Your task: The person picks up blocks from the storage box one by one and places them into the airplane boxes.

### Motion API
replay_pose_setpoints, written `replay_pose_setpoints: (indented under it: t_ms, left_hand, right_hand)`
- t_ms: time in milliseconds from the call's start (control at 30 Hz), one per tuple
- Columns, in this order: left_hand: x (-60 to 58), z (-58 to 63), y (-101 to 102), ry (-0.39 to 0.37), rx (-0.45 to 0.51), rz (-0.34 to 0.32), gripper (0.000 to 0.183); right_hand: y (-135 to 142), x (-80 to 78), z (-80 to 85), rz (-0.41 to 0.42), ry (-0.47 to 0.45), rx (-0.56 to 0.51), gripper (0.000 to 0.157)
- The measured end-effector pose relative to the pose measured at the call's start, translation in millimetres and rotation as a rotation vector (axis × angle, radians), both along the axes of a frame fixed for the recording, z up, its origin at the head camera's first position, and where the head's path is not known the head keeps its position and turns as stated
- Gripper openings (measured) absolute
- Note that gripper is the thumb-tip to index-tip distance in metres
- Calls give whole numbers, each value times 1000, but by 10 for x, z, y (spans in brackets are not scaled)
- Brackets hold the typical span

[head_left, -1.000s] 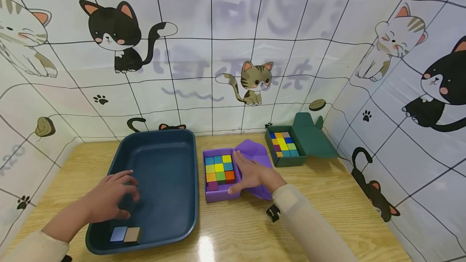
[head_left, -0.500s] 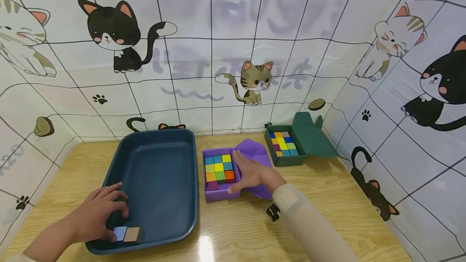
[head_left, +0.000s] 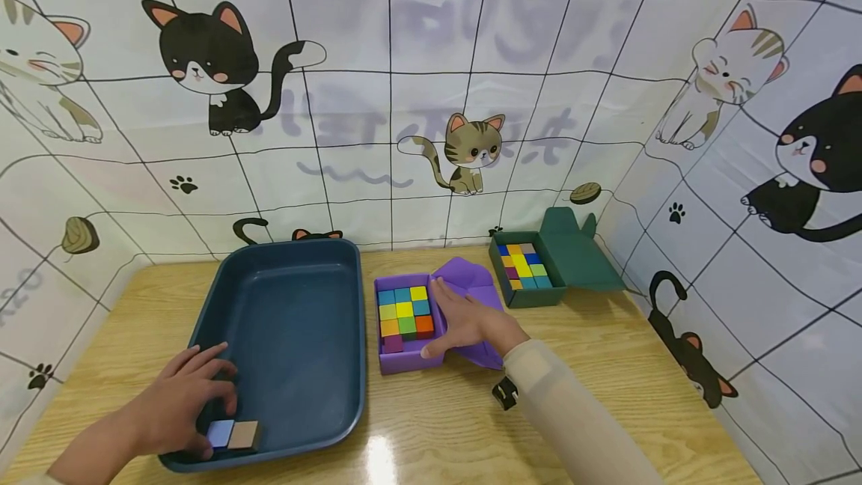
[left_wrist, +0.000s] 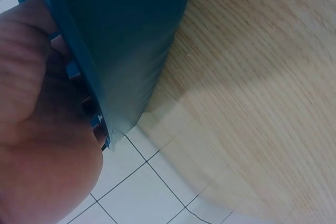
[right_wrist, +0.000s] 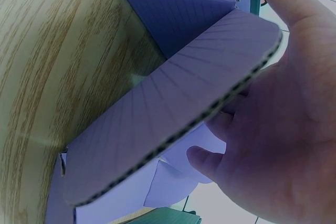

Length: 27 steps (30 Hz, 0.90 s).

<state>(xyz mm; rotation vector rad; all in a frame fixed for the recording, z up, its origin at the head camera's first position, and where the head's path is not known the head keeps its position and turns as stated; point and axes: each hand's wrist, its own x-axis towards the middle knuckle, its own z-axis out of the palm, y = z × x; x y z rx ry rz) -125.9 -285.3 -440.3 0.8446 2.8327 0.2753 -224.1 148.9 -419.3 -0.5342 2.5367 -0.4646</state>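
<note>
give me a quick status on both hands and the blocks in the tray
Left hand touching small blue wooden block beside brown wooden block in dark blue plastic tray. Right hand flat on purple cardboard box flap. Nothing in the way.

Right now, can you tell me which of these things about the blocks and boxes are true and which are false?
1. The left hand touches the blue block inside the dark blue tray. True.
2. The purple box is completely full of blocks. False: there is an empty space in its near row, beside a dark purple block.
3. The right hand lies flat on the purple box's open lid. True.
4. The green box is closed. False: its lid is open and coloured blocks show inside.
5. A brown block sits right next to the blue block. True.
</note>
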Motion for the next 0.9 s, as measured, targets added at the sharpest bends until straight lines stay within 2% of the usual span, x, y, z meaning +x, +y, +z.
replay_pose_setpoints:
  t_ms: [500, 767, 900]
  left_hand:
    - [2, -21, 16, 76, -12, -18, 41]
    - [-33, 18, -16, 88, 6, 14, 37]
    - [-59, 41, -39, 118, 11, 20, 37]
  right_hand:
    - [4, 5, 13, 2, -5, -2, 124]
    - [3, -2, 5, 2, -2, 0, 124]
    - [8, -1, 5, 1, -1, -4, 124]
